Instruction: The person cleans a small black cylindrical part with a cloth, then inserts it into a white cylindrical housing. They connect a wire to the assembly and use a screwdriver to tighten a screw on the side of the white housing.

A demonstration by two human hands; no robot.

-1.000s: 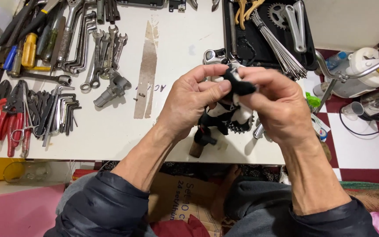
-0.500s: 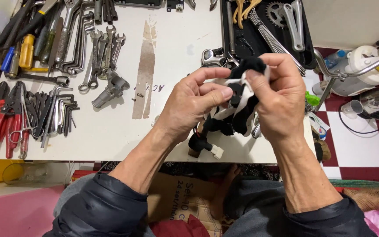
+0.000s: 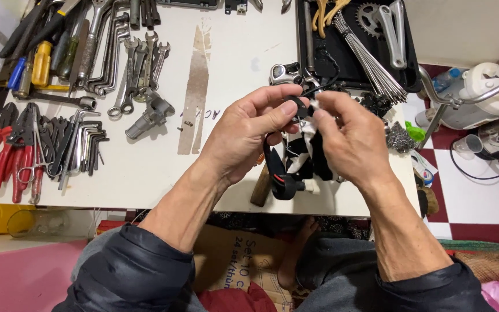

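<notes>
My left hand (image 3: 249, 136) and my right hand (image 3: 350, 136) meet above the front edge of the white workbench (image 3: 232, 69). Both pinch a small black part (image 3: 300, 108) between thumb and fingertips. A thin black cable (image 3: 326, 81) runs from it toward the back. Below my hands hangs a black and white assembly with a black lever that has a red mark (image 3: 287, 182). Much of the assembly is hidden behind my fingers. A wooden handle (image 3: 259, 188) lies under it at the bench edge.
Wrenches (image 3: 128, 63), hex keys (image 3: 85, 147) and red pliers (image 3: 4, 153) lie at the left. A grey metal fitting (image 3: 151, 115) sits mid-bench. A black tray (image 3: 359, 46) at the back right holds spokes, a crank and a sprocket. A red-and-white tiled floor (image 3: 469, 190) lies right.
My hands have risen slightly and moved farther over the bench. The black part is pinched closer between both thumbs, and the assembly has swung lower beneath them.
</notes>
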